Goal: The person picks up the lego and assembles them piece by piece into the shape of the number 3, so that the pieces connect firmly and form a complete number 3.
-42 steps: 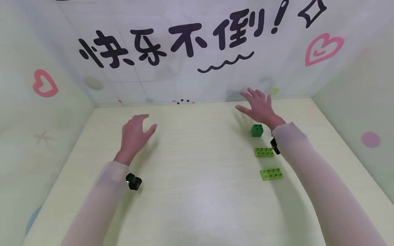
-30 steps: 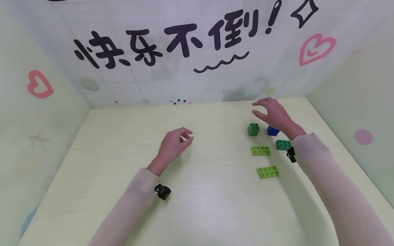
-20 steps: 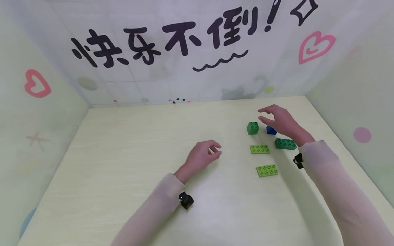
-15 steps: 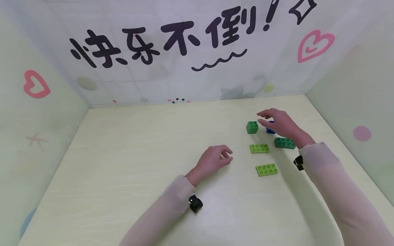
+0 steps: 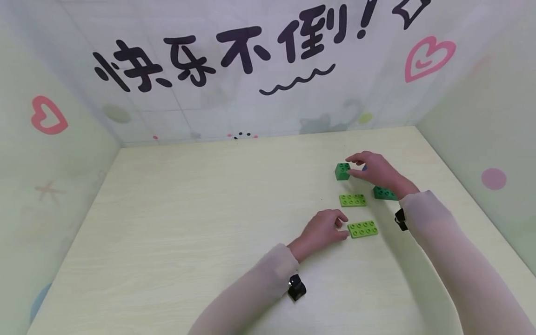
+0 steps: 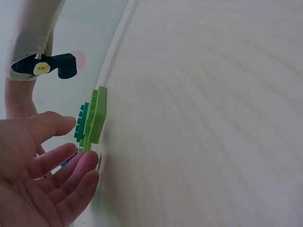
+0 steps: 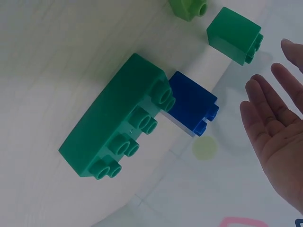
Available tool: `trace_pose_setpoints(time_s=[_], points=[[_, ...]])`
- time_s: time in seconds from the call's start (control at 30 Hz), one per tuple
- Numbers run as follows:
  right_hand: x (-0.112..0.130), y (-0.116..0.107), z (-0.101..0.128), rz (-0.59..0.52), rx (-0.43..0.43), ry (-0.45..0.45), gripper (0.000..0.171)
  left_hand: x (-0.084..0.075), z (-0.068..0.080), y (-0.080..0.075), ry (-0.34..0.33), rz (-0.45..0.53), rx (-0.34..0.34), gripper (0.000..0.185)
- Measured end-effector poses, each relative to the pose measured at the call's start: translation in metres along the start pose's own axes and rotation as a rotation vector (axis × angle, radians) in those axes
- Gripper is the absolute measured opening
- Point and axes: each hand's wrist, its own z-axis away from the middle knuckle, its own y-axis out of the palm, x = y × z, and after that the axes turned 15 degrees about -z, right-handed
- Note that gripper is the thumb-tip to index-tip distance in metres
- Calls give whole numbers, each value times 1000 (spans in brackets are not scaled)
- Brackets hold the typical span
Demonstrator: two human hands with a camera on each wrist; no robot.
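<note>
The left hand [image 5: 321, 232] has thumb and fingers apart, holding nothing, with the near lime brick [image 5: 362, 229] just beside its fingertips at three o'clock. The right hand [image 5: 377, 170] is parted too, above the blue block [image 7: 191, 101], with the small green block [image 5: 341, 173] close by at nine o'clock and the long green brick [image 7: 116, 113] at five. From the near lime brick, I see the far lime brick [image 5: 352, 200] towards eleven on the pale table [image 5: 188, 223].

Pale sleeves [image 5: 458, 260], black wrist cameras [image 5: 297, 289], yellow label [image 6: 41, 68] on right.
</note>
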Motion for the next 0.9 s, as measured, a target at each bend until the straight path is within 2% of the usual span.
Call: trace_pose_setpoints(time_s=[0.27,0.53,0.9], points=[[-2,1,-12,12,27,-15,43,-7,-1,7,-43,-62,3,41],[5,1,-21,4,79,75,45,-12,-3,12,-37,-190,11,51],[4,0,-29,-1,114,82,45,-18,-4,14,-77,-292,-15,50]])
